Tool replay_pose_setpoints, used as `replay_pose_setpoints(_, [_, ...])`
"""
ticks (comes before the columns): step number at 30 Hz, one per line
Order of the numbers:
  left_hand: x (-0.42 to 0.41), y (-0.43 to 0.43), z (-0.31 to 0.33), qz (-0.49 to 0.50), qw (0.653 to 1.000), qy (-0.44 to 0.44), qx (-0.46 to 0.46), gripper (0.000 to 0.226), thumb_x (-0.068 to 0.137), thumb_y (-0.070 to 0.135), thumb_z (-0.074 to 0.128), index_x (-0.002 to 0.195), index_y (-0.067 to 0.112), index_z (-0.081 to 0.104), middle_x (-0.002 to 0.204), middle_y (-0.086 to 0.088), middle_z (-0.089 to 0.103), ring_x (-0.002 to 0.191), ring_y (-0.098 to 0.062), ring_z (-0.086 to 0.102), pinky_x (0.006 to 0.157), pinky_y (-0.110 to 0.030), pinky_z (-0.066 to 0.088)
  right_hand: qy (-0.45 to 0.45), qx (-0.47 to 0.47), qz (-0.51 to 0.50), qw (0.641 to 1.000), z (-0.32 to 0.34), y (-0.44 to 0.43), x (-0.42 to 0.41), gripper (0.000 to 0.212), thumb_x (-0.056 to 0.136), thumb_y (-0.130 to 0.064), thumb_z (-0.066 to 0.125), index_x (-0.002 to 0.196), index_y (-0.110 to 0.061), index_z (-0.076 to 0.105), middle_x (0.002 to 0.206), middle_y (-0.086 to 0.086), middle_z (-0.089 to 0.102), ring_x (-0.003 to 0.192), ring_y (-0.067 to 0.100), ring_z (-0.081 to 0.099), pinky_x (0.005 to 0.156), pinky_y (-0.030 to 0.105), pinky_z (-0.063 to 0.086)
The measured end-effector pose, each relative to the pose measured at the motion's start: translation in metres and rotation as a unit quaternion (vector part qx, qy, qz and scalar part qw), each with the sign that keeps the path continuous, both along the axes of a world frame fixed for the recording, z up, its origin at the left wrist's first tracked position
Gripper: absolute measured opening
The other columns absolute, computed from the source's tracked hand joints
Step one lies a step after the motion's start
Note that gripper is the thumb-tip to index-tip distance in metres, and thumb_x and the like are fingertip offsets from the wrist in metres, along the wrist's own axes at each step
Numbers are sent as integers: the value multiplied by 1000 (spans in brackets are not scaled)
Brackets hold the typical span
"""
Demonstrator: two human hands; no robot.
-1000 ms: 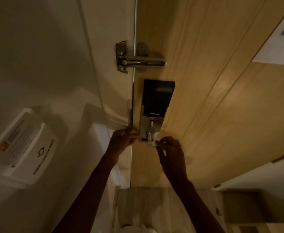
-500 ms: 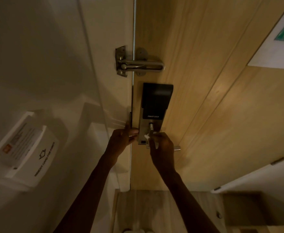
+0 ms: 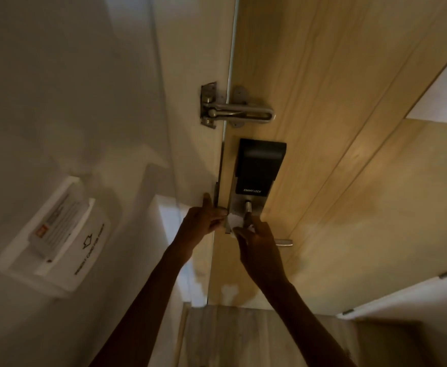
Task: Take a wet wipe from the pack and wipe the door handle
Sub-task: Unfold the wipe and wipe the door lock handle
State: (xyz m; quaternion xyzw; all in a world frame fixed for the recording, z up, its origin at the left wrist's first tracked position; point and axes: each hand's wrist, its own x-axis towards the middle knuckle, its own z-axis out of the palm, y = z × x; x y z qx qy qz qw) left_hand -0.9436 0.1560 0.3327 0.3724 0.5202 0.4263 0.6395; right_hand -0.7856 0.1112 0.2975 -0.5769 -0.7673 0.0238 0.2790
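A steel lever door handle point(image 3: 283, 242) juts from the plate of a black smart lock point(image 3: 259, 165) on the wooden door point(image 3: 349, 181). My right hand point(image 3: 256, 241) covers most of the lever and pinches a small white wet wipe point(image 3: 234, 222) against its base. My left hand point(image 3: 204, 219) is at the door's edge just left of the lock plate, fingertips touching the wipe's left side. The wipe pack is not in view.
A metal swing-bar door guard point(image 3: 237, 112) bridges frame and door above the lock. A white key-card holder point(image 3: 58, 245) is mounted on the left wall. A white notice point(image 3: 444, 94) hangs on the door at upper right. Wood-look floor point(image 3: 243, 337) lies below.
My right hand slid left from the lever's middle toward its base with the wipe, uncovering the lever's tip. The left hand now touches the wipe. The view tilted slightly.
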Motion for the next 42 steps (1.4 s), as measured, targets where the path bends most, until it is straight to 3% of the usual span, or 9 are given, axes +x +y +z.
replay_pose_setpoints(4, [1, 0, -2, 9, 1000, 6, 0, 61, 97, 50, 33, 109, 3, 68, 107, -6, 73, 99, -12, 68, 77, -17, 55, -39, -1, 51, 998, -4, -8, 22, 21, 81, -14, 71, 102, -17, 69, 107, 2, 61, 99, 16, 54, 80, 25, 48])
replay_pose_setpoints(8, [1, 1, -1, -7, 1000, 21, 6, 60, 100, 44, 27, 115, 0, 65, 111, -6, 68, 102, -15, 66, 81, -16, 53, 6, 8, 16, 1000, -6, -1, 9, 25, 79, -8, 74, 103, -14, 68, 106, 5, 63, 97, 17, 57, 81, 23, 44])
replay_pose_setpoints(13, [0, 0, -4, -1, 999, 39, 5, 65, 97, 54, 27, 110, 6, 69, 115, -9, 70, 110, -17, 65, 88, -21, 53, -57, 25, 72, 995, -7, -9, 43, 35, 76, -13, 76, 110, -19, 69, 108, 6, 65, 97, 19, 59, 79, 24, 49])
replay_pose_setpoints(18, [-1, -2, -5, -12, 1000, 22, 7, 64, 96, 54, 26, 106, 9, 70, 115, -8, 71, 109, -15, 66, 92, -23, 52, 35, -13, 20, 999, -2, -6, 33, 27, 80, -37, 70, 101, -19, 67, 102, -4, 62, 96, 8, 53, 79, 16, 42])
replay_pose_setpoints(21, [-1, -3, -3, -8, 1000, 16, 4, 64, 96, 54, 25, 107, 9, 70, 116, -8, 70, 108, -15, 65, 92, -24, 52, 74, 13, -43, 996, -6, -3, 16, 31, 77, -34, 75, 101, -16, 66, 97, -1, 67, 92, 15, 57, 78, 19, 38])
replay_pose_setpoints(24, [1, -4, -2, -9, 1000, 5, -7, 65, 97, 53, 25, 112, 6, 67, 117, -8, 69, 110, -17, 64, 89, -22, 52, 38, 41, -73, 996, -14, -4, 8, 31, 78, -30, 75, 103, -14, 69, 94, 2, 66, 88, 20, 58, 77, 23, 36])
replay_pose_setpoints(32, [-2, -8, -3, -15, 1000, 15, 4, 68, 96, 57, 23, 112, 10, 68, 119, -7, 69, 113, -17, 64, 102, -32, 48, -17, 127, 20, 992, -28, -4, 55, 39, 71, -20, 81, 108, -17, 69, 99, 7, 70, 92, 22, 62, 79, 31, 47])
replay_pose_setpoints(37, [-3, -8, -2, -16, 1000, -2, -12, 65, 94, 61, 24, 96, 19, 73, 117, -6, 71, 111, -17, 65, 104, -35, 47, -10, 59, 36, 998, -25, 3, 37, 32, 78, -24, 75, 108, -16, 68, 101, 4, 70, 93, 18, 62, 80, 25, 46])
replay_pose_setpoints(42, [-3, -10, -4, -15, 1000, 1, -7, 64, 95, 60, 26, 104, 15, 72, 117, -7, 71, 111, -17, 66, 104, -37, 47, -26, 14, 51, 998, -14, 0, 70, 32, 79, -24, 75, 111, -18, 68, 102, 1, 73, 94, 16, 65, 83, 24, 43])
